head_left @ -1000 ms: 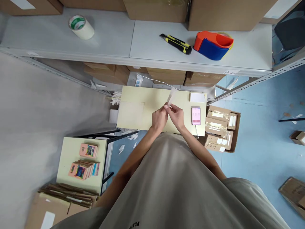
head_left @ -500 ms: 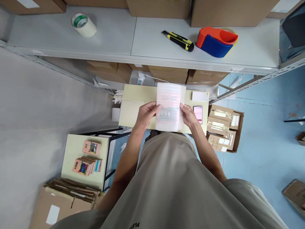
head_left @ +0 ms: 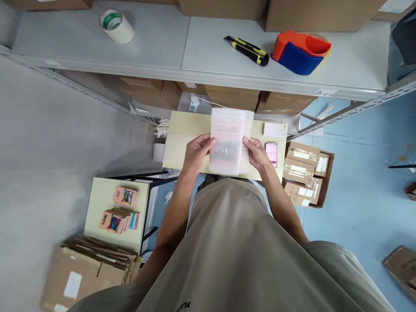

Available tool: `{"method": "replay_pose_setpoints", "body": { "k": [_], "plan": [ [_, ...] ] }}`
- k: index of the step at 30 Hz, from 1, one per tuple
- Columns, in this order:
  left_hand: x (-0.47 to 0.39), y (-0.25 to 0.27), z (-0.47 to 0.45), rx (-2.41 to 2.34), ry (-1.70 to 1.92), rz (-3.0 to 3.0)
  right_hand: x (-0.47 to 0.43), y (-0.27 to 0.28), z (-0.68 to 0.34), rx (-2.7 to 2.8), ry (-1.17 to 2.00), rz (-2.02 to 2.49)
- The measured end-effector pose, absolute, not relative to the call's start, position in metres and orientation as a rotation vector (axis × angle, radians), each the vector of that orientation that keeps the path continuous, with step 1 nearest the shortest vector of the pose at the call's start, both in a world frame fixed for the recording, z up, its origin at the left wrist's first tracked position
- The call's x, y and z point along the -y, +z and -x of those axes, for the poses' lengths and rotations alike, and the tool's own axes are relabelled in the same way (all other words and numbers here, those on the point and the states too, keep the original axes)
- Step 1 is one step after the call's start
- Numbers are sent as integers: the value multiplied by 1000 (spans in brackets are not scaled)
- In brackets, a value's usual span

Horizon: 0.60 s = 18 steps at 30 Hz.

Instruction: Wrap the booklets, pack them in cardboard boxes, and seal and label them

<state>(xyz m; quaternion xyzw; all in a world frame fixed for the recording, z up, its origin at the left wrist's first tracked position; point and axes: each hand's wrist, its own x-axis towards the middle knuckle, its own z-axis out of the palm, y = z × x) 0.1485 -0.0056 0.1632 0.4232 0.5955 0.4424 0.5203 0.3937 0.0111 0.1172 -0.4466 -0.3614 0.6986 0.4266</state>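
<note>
A translucent white foam wrap point(head_left: 229, 143) with a flat pinkish item showing through it is held up above a pale yellow table point(head_left: 185, 125). My left hand point(head_left: 196, 151) pinches its left edge, thumb on top. On the right edge, my right hand point(head_left: 257, 152) grips the wrap with thumb and fingers. Just right of that hand lie a phone point(head_left: 271, 154) with a lit pink screen and a small white box point(head_left: 274, 129). What exactly is inside the wrap cannot be made out.
On the grey shelf point(head_left: 156, 52) ahead are a tape roll point(head_left: 117, 27), a utility knife point(head_left: 247, 50) and an orange-blue tape dispenser point(head_left: 300, 52). A side table point(head_left: 94, 203) at left bears pink boxed items point(head_left: 115, 221). Flattened cartons point(head_left: 87, 268) stand below it; an open carton point(head_left: 327, 182) holds boxes at right.
The wrapped item has shifted slightly up and left, tilting a little, with both hands still on its edges. The whole view has moved slightly.
</note>
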Motion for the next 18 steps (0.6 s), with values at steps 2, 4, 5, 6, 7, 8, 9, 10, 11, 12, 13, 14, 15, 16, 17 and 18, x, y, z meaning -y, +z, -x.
{"method": "replay_pose_setpoints", "body": {
  "k": [2, 4, 5, 6, 7, 8, 9, 10, 11, 12, 13, 14, 15, 16, 17, 18],
  "plan": [
    [12, 160, -152, -1573, 1082, -1161, -9, 120, -387, 909, 1715, 1146],
    [21, 157, -159, -1631, 1024, -1333, -6, 122, -378, 918, 1690, 1180],
    [26, 156, -164, -1615, 976, -1396, -4, 122, -372, 922, 1685, 1189],
    [30, 154, -168, -1593, 931, -1432, -1, 122, -366, 927, 1683, 1189],
    [34, 152, -173, -1587, 902, -1445, 1, 121, -360, 935, 1679, 1182],
    [37, 148, -176, -1601, 889, -1441, 4, 121, -353, 946, 1669, 1171],
    [38, 145, -178, -1631, 891, -1425, 6, 120, -347, 961, 1654, 1157],
    [38, 141, -177, -1662, 906, -1398, 8, 120, -341, 978, 1641, 1145],
    [37, 137, -174, -1680, 931, -1358, 9, 120, -336, 998, 1635, 1135],
    [35, 133, -169, -1677, 962, -1304, 9, 121, -332, 1021, 1633, 1127],
    [31, 129, -161, -1651, 993, -1233, 9, 122, -329, 1047, 1626, 1127],
    [27, 126, -150, -1611, 1019, -1146, 8, 123, -327, 1075, 1602, 1139],
    [22, 123, -137, -1565, 1038, -1048, 6, 124, -326, 1095, 1552, 1167],
    [17, 121, -122, -1522, 1052, -948, 3, 125, -326, 1103, 1480, 1209],
    [13, 120, -107, -1485, 1062, -860, 0, 126, -325, 1096, 1403, 1258],
    [8, 119, -91, -1460, 1070, -791, -3, 126, -324, 1080, 1344, 1306]
  ]
}}
